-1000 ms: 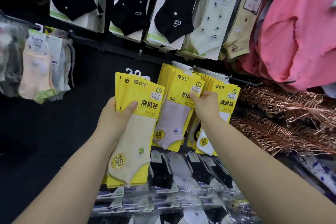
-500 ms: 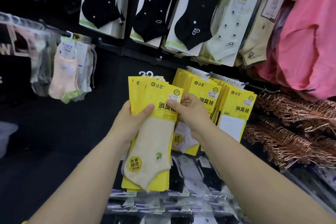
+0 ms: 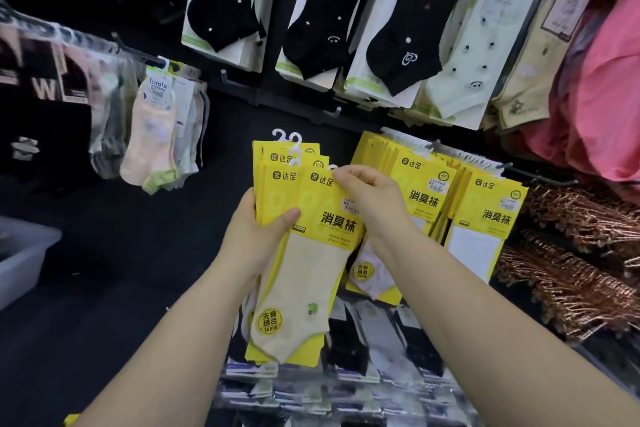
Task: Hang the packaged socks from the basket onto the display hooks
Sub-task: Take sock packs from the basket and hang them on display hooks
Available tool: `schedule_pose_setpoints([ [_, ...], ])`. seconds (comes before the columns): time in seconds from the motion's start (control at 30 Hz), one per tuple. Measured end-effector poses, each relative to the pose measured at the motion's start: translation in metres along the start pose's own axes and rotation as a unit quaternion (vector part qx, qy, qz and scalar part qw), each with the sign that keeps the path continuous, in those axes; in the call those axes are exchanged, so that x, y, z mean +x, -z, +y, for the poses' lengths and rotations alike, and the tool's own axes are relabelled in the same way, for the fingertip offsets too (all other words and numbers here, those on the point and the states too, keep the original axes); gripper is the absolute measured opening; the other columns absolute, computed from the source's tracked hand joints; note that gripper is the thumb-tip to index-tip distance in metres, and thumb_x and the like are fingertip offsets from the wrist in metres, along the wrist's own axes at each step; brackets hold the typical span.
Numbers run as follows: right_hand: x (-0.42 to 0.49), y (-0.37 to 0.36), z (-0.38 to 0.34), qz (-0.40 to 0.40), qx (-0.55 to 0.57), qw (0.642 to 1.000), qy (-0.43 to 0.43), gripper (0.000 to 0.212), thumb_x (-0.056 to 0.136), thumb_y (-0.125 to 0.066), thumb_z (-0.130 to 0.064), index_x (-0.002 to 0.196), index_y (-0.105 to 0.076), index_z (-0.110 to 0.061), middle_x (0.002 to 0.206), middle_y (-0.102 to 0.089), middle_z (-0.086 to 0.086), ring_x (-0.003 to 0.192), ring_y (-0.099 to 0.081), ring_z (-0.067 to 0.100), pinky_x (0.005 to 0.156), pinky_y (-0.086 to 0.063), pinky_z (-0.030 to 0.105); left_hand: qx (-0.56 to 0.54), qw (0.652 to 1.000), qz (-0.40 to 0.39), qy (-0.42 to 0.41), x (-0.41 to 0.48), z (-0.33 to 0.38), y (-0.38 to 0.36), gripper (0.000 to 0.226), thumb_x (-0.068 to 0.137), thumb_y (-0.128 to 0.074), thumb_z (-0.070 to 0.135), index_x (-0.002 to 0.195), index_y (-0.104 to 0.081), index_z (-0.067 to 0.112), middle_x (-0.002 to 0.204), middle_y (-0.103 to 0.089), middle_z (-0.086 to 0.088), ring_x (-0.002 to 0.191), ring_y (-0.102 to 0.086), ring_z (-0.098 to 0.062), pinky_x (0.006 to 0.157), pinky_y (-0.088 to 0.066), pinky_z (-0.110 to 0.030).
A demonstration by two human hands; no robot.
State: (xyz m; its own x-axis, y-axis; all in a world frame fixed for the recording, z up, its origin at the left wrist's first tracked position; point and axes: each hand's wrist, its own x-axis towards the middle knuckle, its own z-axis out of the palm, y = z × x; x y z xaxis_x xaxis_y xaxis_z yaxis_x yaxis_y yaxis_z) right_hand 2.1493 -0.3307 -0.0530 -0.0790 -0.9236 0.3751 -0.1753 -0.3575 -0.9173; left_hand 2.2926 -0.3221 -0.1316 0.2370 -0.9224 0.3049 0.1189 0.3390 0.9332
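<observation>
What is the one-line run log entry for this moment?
left hand: grips stack of yellow sock packs | right hand: pinches top of front pack | status: not yet hung | hung packs: behind the hands

The sock packs (image 3: 313,253) were glossy yellow card with white plastic hooks (image 3: 286,139); right of them, coppery metal hangers (image 3: 581,253) gleamed.
</observation>
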Motion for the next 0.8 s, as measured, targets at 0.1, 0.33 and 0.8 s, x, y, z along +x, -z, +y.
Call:
schedule_pose_setpoints([
  [0.1, 0.005, 0.000, -0.006, -0.011, 0.013, 1.000, -0.013, 0.013, 0.082, -0.071, -0.021, 0.071, -0.070, -0.025, 0.077, -0.069, -0.009, 0.074, -0.064, 0.005, 0.058, -0.051, 0.022, -0.004, 1.000, -0.003, -0.016, 0.000, 0.000, 0.004, 0.026, 0.083, -0.071, 0.025, 0.096, -0.053, 0.040, 0.094, -0.069, 0.016, 0.077, -0.066, 0.004, 0.060, -0.047, -0.016],
  [0.33, 0.045, -0.007, -0.032, 0.039, 0.013, 0.999, 0.001, 0.014, 0.089, -0.064, -0.018, 0.076, -0.067, -0.022, 0.073, -0.065, -0.005, 0.068, -0.061, 0.010, 0.060, -0.053, 0.021, 0.014, 0.996, 0.075, -0.043, 0.012, 0.003, 0.033, 0.026, 0.085, -0.069, 0.027, 0.107, -0.055, 0.031, 0.099, -0.067, 0.015, 0.089, -0.063, -0.002, 0.068, -0.046, -0.022],
  [0.8, 0.113, -0.033, -0.015, 0.125, -0.017, 0.992, 0.021, 0.012, 0.090, -0.061, -0.013, 0.100, -0.067, -0.016, 0.092, -0.063, -0.004, 0.087, -0.057, 0.012, 0.060, -0.041, 0.014, 0.011, 0.998, 0.063, -0.009, 0.033, -0.003, 0.064, 0.027, 0.086, -0.068, 0.026, 0.111, -0.059, 0.029, 0.106, -0.070, 0.008, 0.097, -0.066, -0.012, 0.083, -0.052, -0.033],
])
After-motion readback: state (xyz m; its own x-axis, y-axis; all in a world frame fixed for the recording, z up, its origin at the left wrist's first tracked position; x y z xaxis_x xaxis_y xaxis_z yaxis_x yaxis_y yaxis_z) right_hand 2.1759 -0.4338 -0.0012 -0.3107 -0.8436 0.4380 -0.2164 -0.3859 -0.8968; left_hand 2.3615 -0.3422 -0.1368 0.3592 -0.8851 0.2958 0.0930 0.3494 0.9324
